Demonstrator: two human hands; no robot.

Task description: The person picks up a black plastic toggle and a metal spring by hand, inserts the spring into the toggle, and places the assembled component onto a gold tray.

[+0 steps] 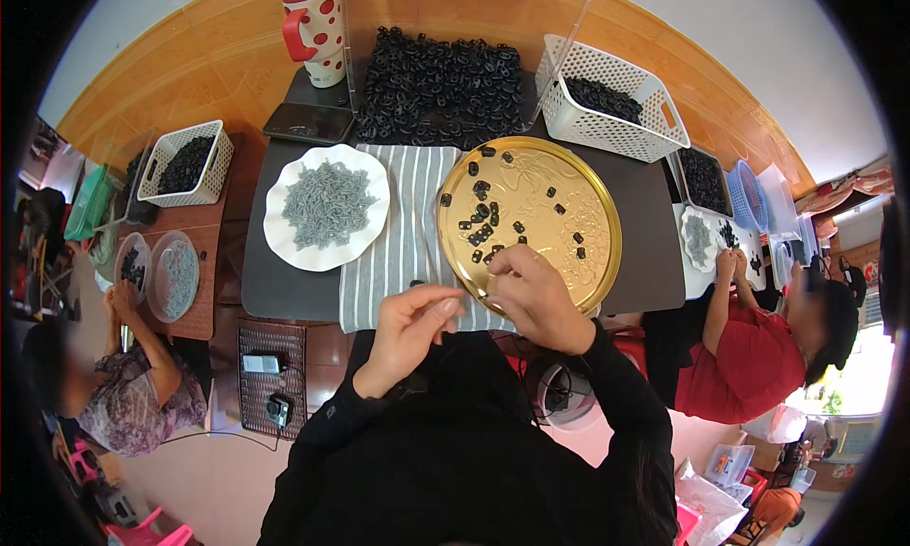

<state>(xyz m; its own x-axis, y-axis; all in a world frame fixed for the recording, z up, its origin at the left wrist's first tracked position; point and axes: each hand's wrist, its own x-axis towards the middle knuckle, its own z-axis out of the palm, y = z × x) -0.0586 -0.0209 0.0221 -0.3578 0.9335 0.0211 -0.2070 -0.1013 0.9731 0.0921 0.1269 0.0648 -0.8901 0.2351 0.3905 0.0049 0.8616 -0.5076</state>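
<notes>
My left hand hovers over the near edge of the striped cloth, thumb and fingers drawn together. Close by, above the gold tray's near rim, my right hand is curled with its fingertips pinched. Whatever sits in either pinch is too small to make out. Several small black plastic pieces lie scattered on the tray, mostly on its left half. Left of the cloth, a white scalloped plate carries a heap of small grey-green pieces, which look like springs.
A clear bin holds a large pile of black pieces at the back. Beside it stand a white perforated basket, a dark phone-like slab and a red-dotted tumbler. People work at tables left and right.
</notes>
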